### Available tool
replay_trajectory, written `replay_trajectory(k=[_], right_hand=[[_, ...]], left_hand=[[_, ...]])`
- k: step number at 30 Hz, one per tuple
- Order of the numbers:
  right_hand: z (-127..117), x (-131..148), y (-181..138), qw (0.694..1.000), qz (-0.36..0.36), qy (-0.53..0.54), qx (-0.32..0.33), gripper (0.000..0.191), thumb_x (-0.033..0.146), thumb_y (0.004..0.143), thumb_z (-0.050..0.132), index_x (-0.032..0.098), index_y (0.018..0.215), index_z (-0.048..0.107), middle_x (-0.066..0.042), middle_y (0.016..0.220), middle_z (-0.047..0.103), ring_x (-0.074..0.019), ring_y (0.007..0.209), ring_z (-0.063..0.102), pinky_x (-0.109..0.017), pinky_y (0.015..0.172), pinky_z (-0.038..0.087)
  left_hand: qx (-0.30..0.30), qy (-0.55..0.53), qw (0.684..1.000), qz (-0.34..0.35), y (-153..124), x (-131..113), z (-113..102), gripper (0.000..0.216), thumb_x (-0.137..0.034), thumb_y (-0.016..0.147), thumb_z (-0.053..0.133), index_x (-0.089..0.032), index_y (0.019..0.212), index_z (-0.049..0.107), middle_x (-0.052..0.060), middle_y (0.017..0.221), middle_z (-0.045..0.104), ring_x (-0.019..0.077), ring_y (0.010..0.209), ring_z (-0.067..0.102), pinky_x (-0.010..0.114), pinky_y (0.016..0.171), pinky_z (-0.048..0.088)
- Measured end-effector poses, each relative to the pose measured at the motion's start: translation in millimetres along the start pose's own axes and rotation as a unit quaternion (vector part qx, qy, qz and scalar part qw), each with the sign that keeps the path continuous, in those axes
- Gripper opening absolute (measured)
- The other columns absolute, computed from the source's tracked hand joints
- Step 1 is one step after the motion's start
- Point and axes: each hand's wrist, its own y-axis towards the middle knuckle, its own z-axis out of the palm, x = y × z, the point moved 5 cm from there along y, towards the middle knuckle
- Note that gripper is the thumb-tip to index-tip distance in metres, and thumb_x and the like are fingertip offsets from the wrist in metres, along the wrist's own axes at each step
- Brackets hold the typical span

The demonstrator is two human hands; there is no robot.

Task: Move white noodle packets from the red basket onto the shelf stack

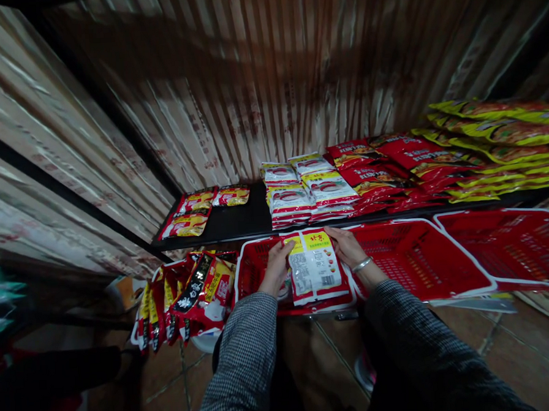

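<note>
Between my two hands is a flat food packet (315, 274), white and yellow with red edges, its printed back and barcode facing up. My left hand (276, 268) grips its upper left edge, thumb on top. My right hand (349, 249), with a silver bangle at the wrist, pinches the upper right corner. The packet is above a red shopping basket (250, 274) with a white rim. Just beyond, stacks of similar white, red and yellow packets (290, 197) lie on the black shelf (243, 219).
Left of my arms, a basket holds upright red and black packets (209, 288). More red baskets (415, 259) stand to the right. Red bags (369, 176) and piled yellow bags (501, 138) fill the shelf's right side. Small packets (192, 213) lie at its left end. Pleated sheeting (250, 96) hangs behind.
</note>
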Motion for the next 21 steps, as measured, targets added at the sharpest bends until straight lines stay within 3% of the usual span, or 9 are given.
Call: replay_trajectory(k=[6,9,17,21], right_hand=[[7.7,1.5,-7.0,0.997,0.047,-0.014,0.057,0.021,0.038,0.070,0.075,0.021,0.081,0.070,-0.004,0.082,0.075,-0.0206,0.080,0.070,-0.031,0.073,0.055],[11.5,-1.6,-12.1,0.992,0.067,-0.034,0.097,0.018,0.032,0.068,0.077,0.021,0.080,0.070,-0.004,0.085,0.075,-0.0198,0.081,0.070,-0.030,0.075,0.055],[1.3,-3.3,-13.2,0.996,0.033,-0.023,0.077,0.034,0.045,0.057,0.082,0.019,0.075,0.071,-0.004,0.078,0.075,-0.0212,0.074,0.070,-0.034,0.075,0.054],[-2.4,-2.2,-12.3,0.998,0.026,-0.016,0.059,0.032,0.044,0.057,0.082,0.019,0.074,0.071,-0.004,0.078,0.075,-0.0242,0.080,0.070,-0.036,0.076,0.054]], left_hand=[[-0.055,-0.007,0.998,0.023,5.7,-4.3,-10.1,0.043,-0.033,0.046,0.086,-0.014,0.078,0.065,0.004,0.068,0.072,0.0208,0.064,0.069,0.035,0.070,0.053],[-0.066,-0.006,0.997,0.026,6.2,-8.9,-12.9,0.041,-0.032,0.048,0.085,-0.014,0.078,0.065,0.005,0.069,0.072,0.0220,0.067,0.070,0.035,0.072,0.054],[-0.003,0.000,1.000,0.017,2.2,-5.9,2.6,0.045,-0.038,0.052,0.084,-0.013,0.084,0.066,0.010,0.083,0.074,0.0261,0.084,0.070,0.037,0.080,0.053],[0.015,0.050,0.999,-0.007,-4.3,2.2,5.3,0.044,-0.035,0.049,0.086,-0.012,0.083,0.069,0.011,0.083,0.074,0.0269,0.082,0.070,0.038,0.081,0.052]])
